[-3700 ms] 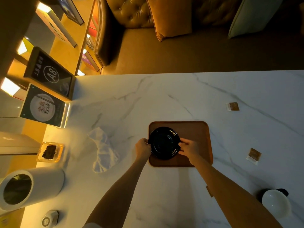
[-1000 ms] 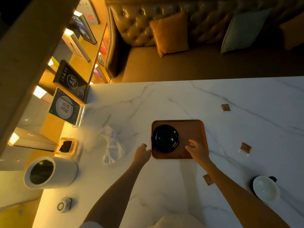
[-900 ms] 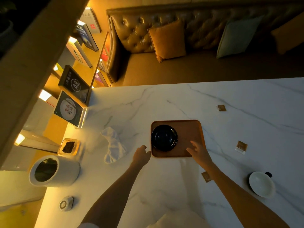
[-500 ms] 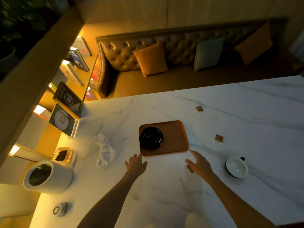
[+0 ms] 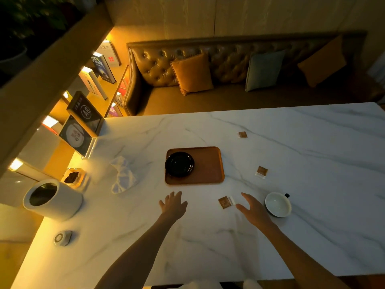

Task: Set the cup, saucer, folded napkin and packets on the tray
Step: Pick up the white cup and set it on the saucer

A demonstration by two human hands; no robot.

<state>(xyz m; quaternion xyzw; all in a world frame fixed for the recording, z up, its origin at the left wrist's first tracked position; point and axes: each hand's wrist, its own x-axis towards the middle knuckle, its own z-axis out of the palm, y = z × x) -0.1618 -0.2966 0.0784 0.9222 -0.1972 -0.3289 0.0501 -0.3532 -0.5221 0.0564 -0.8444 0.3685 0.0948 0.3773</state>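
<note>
A brown tray (image 5: 210,165) lies mid-table with a black saucer (image 5: 179,164) on its left half. A white cup (image 5: 277,204) with a dark handle stands to the tray's lower right. Three brown packets lie loose: one (image 5: 225,202) near the front, one (image 5: 261,171) right of the tray, one (image 5: 242,134) farther back. A crumpled white napkin (image 5: 121,176) lies left of the tray. My left hand (image 5: 174,205) hovers with fingers spread in front of the tray. My right hand (image 5: 251,209) is spread between the near packet and the cup, holding nothing.
A white cylindrical container (image 5: 52,199) lies on its side at the left edge, with a glass dish (image 5: 73,177) behind it and a small round device (image 5: 62,237) in front. Sign stands (image 5: 80,132) line the back left. A sofa with cushions runs behind the table.
Both hands have let go of the saucer and tray and drawn back towards me. My right hand has moved right, close to the cup. The camera has pulled back.
</note>
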